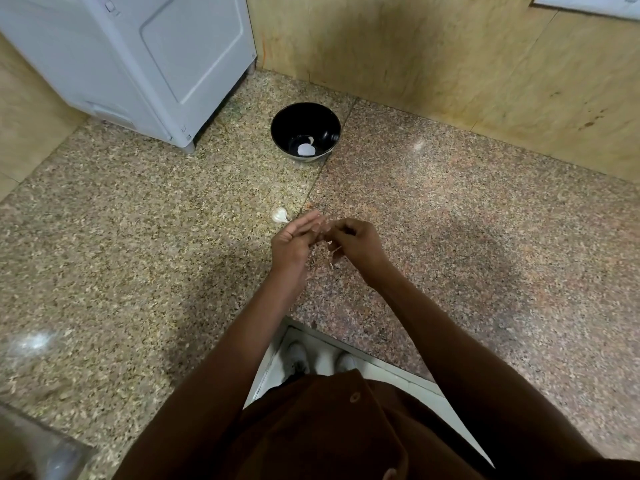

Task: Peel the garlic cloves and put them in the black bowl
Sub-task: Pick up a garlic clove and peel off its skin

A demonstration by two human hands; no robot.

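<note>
The black bowl (306, 131) stands on the granite counter near the back corner, with one peeled white garlic clove (306, 149) in its bottom. An unpeeled garlic clove (279, 214) lies on the counter just left of my hands. My left hand (294, 242) and my right hand (356, 242) meet above the counter, fingertips together, pinching a small garlic clove that the fingers mostly hide. Thin bits of garlic skin (331, 264) hang and lie just below the hands.
A white appliance (145, 60) stands at the back left on the counter (485, 220). A beige stone wall (450, 64) closes the back and right. The counter's inner corner edge (346, 348) is near my body, with the floor and shoes below.
</note>
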